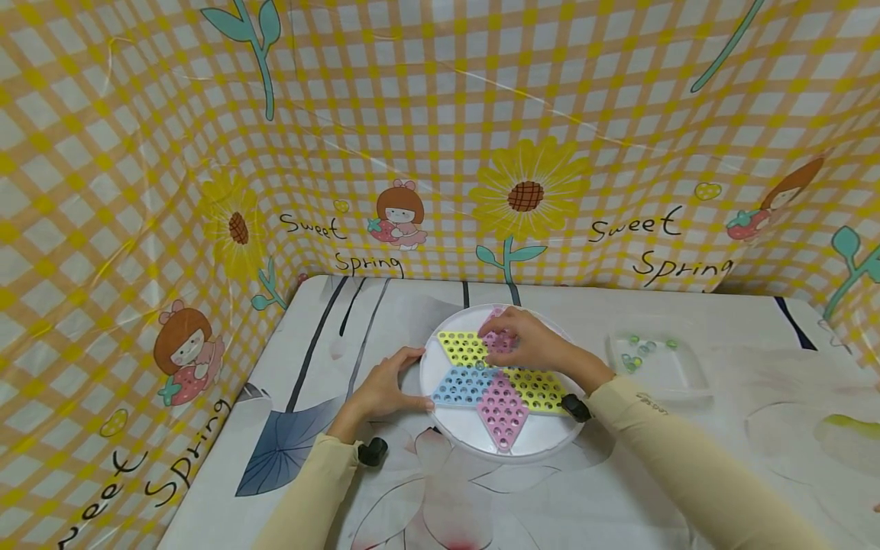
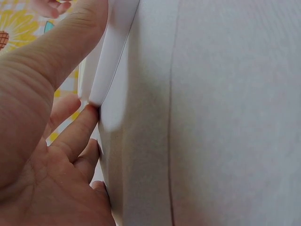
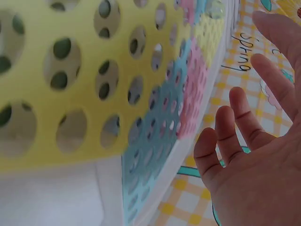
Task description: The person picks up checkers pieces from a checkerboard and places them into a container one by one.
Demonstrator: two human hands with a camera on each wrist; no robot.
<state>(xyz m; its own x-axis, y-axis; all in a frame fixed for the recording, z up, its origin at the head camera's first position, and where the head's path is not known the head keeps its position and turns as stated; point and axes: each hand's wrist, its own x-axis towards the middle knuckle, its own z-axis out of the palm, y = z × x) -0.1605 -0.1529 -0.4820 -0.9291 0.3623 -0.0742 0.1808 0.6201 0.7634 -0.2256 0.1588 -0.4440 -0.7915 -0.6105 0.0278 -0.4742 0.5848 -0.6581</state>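
A round white Chinese checkers board (image 1: 550, 431) lies on the table, its star in pink, yellow and blue sections full of holes. My left hand (image 1: 378, 389) touches the board's left rim, thumb and fingers spread apart; the left wrist view shows fingertips against the rim's side. Above the far part of the star is my right hand (image 1: 529, 344), fingers loosely bent. A clear marble (image 3: 215, 8) sits on the board near the right thumb. In the right wrist view, nothing shows between the fingers of the right hand (image 3: 258, 155).
A clear plastic container (image 1: 703, 382) stands right of the board with several greenish marbles (image 1: 634, 363) inside. The table (image 1: 426, 496) has a floral cover. Checked yellow cloth (image 1: 440, 114) hangs behind and at the sides.
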